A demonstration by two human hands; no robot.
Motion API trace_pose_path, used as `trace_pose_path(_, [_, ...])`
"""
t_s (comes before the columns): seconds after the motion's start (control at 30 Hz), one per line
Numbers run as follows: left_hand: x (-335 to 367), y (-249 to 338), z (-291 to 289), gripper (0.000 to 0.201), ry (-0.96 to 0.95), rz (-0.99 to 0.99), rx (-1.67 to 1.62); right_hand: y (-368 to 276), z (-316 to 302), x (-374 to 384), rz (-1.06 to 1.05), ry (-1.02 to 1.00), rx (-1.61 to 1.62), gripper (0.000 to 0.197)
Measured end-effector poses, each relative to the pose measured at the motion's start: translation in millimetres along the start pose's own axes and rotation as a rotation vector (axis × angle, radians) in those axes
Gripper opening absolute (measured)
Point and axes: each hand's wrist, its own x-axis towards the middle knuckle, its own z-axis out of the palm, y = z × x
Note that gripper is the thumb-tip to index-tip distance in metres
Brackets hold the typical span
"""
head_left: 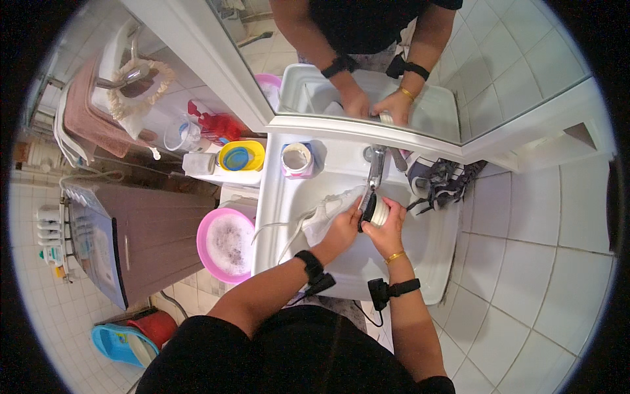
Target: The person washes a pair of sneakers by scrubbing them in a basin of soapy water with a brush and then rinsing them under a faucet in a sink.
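Observation:
Over the washbasin, both my hands are closed around a white ridged thing with a black edge, just below the tap. My right hand grips its pale ridged side. Against the black edge, my left hand has its fingers bent; their tips are partly hidden. What kind of thing this is I cannot make out. Beside my left hand lies a whitish shoe-like piece, with long white laces trailing over the basin's left rim.
A sneaker with black laces rests at the basin's back right corner. An open tub stands on the back left ledge. Left of the basin are a pink basin of suds, a yellow bowl and a washing machine. A mirror rises behind.

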Motion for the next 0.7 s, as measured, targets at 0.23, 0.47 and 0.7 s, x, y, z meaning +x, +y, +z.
trace_pose_path(0.23, [6.1, 2.4, 7.6, 0.045, -0.113, -0.175, 0.128, 6.0, -5.6, 5.4, -0.01, 0.087, 0.045, 0.073])
trace_pose_path(0.47, [27.2, -13.1, 10.3, 0.046, -0.143, -0.226, 0.19, 8.3, -2.8, 13.7, -0.031, 0.129, 0.078, 0.066])
trace_pose_path(0.7, [5.1, 6.3, 15.9, 0.044, -0.048, -0.193, 0.151, 20.7, 1.5, 18.7, -0.043, 0.118, 0.059, 0.051])
